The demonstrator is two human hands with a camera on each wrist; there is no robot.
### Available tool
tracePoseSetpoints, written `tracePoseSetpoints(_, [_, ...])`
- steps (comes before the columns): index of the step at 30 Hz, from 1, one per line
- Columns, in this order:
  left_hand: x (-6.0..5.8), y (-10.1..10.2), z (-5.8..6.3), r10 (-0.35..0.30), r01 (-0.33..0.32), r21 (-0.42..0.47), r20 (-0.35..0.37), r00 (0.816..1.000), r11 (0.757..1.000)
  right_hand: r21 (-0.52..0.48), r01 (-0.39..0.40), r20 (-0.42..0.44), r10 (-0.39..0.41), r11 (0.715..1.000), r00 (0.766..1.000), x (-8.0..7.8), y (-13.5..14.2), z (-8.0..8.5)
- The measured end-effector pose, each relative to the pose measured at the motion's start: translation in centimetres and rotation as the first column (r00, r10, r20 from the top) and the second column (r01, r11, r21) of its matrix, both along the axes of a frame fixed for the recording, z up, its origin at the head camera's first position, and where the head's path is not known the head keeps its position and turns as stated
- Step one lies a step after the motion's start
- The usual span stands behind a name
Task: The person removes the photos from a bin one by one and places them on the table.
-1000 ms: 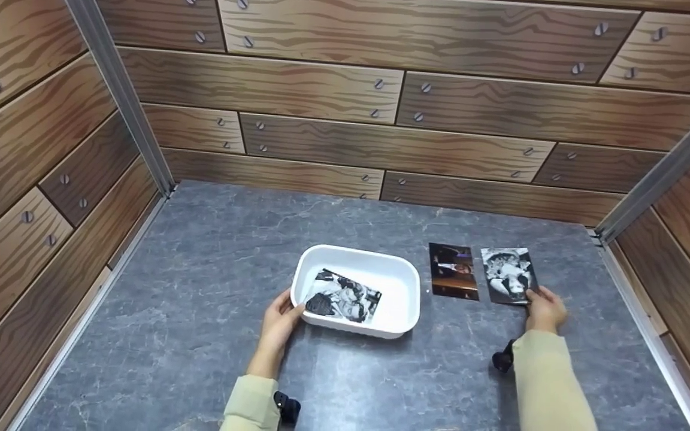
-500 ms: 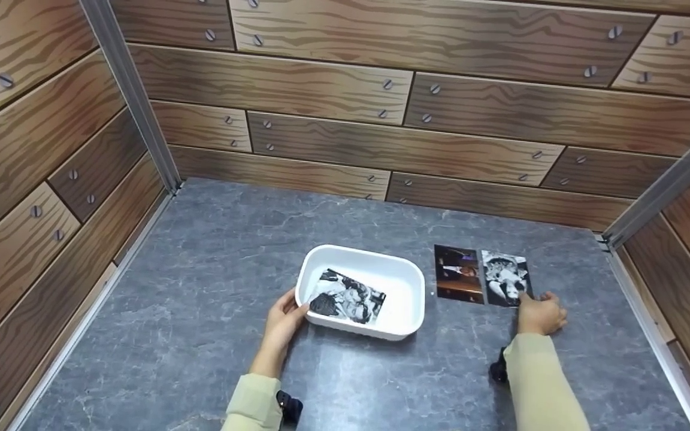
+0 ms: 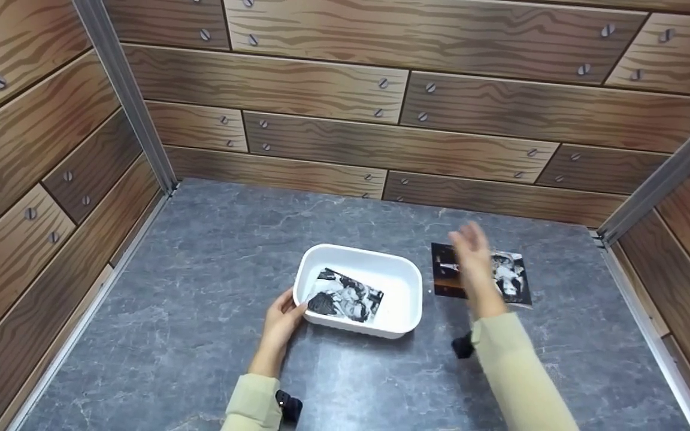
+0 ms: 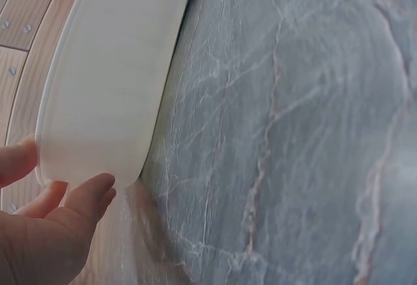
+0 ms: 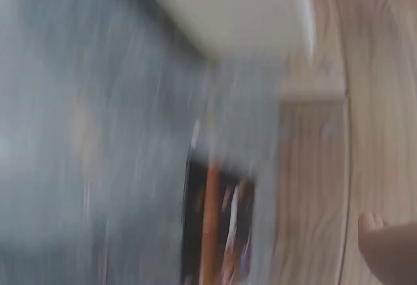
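Observation:
My left hand (image 3: 280,321) grips the left end of a white plastic tub (image 3: 398,299), thumb at the rim and fingers along the outside wall, as the left wrist view shows. Inside the tub lies a black-and-white photo (image 3: 345,298), tilted. My right hand (image 3: 475,266), blurred and holding nothing, passes over two photos to the tub's right. One is a dark colour photo (image 3: 444,281), partly covered by the hand; beside it lies a black-and-white photo (image 3: 513,278). The right wrist view catches the colour photo (image 5: 210,223) and the tub (image 5: 241,11), both smeared by motion.
A grey marbled tabletop (image 3: 213,257) carries everything. Wood-plank panels (image 3: 315,131) with printed screws stand at the back and both sides, joined by metal corner posts (image 3: 132,102). Black wrist cameras (image 3: 288,407) sit at both sleeves.
The right black-and-white photo has slid left against the colour photo. My right hand has let go of it and swung left and up over the photos. The left hand keeps its grip.

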State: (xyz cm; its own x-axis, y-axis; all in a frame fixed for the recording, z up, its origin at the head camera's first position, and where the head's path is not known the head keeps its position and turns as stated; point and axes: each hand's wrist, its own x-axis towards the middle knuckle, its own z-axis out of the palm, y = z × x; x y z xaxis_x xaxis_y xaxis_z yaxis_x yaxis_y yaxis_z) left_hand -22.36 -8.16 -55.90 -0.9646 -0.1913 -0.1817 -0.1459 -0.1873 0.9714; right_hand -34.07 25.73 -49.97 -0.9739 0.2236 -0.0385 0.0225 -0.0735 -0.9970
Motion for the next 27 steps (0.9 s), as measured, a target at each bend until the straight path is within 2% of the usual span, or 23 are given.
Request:
tracePoseSetpoints(4, [-0.2,0.1,0.0,0.007,-0.007,0.009,0.015,1.0,1.0,0.033,-0.182,-0.041,0.183,0.983,0.982,0.7,-4.0,-0.8])
tracePoseSetpoints(7, [-0.2,0.1,0.0,0.009,-0.009,0.019,0.026,1.0,1.0,0.081,-0.271,0.01,0.272,0.959,0.962,1.3,-6.4,-2.2])
tracePoseSetpoints(13, [0.0,0.1,0.0,0.004,-0.005,0.018,0.014,1.0,1.0,0.13,-0.377,0.141,0.359,0.917,0.923,2.0,-9.9,-4.8])
tracePoseSetpoints(18, [-0.1,0.1,0.1,-0.005,0.005,0.031,0.008,1.0,1.0,0.253,-0.445,0.213,0.399,0.859,0.892,2.1,-11.2,-5.6])
tracePoseSetpoints(22, [-0.1,0.1,0.0,0.001,-0.001,0.023,0.011,1.0,1.0,0.39,-0.495,0.248,0.429,0.777,0.869,2.0,-11.4,-6.0])
tracePoseSetpoints(25, [-0.1,0.1,-0.2,0.002,-0.002,0.014,0.008,1.0,1.0,0.466,-0.539,0.274,0.465,0.701,0.842,2.0,-11.3,-6.2])
tracePoseSetpoints(27, [0.0,0.1,-0.2,-0.002,0.002,0.008,0.007,1.0,1.0,0.494,-0.559,0.294,0.477,0.665,0.828,2.1,-11.1,-6.3])
